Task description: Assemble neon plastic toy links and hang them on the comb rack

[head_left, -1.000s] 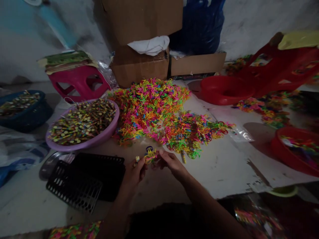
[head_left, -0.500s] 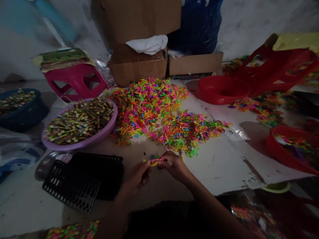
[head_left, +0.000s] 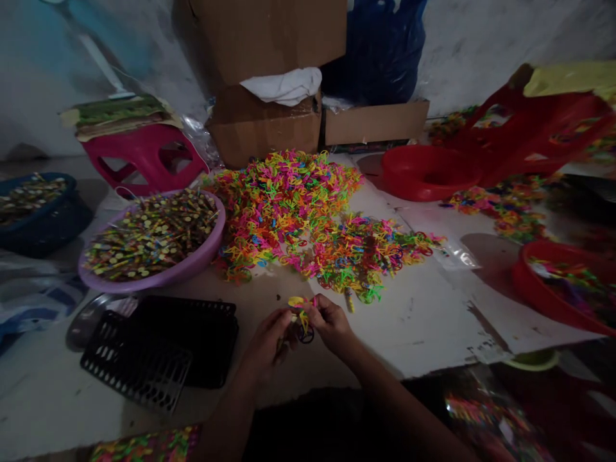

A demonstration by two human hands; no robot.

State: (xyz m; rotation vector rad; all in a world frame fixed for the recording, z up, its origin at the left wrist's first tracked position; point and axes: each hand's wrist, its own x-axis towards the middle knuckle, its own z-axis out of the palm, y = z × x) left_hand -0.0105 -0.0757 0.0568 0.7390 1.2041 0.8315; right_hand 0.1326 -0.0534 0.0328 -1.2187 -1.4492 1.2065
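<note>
Over the near middle of the table, my left hand [head_left: 269, 337] and my right hand [head_left: 332, 324] meet at the fingertips. My right thumb and fingers pinch a small plastic toy piece [head_left: 304, 321], bright yellow and pink with a dark purple spoked ring hanging below. Closed too, my left fingers touch its left side and grip a small printed stick with a pale end [head_left: 293, 317], mostly hidden. Beyond the hands spreads a heap of bright plastic pieces [head_left: 293, 199] in yellow, pink, green and orange. One loose printed stick [head_left: 350, 300] lies at its near edge.
On the left are a purple basin [head_left: 219, 240] full of printed sticks, black perforated trays [head_left: 139, 366] and a blue basin [head_left: 72, 205]. A red basin [head_left: 414, 186] and another red basin [head_left: 529, 276] stand right. Cardboard boxes [head_left: 264, 131] and a pink stool [head_left: 144, 151] are behind.
The toy piece has turned between my fingers, so its purple ring now hangs below. My hands have moved slightly right and stay together. The view has shifted a little.
</note>
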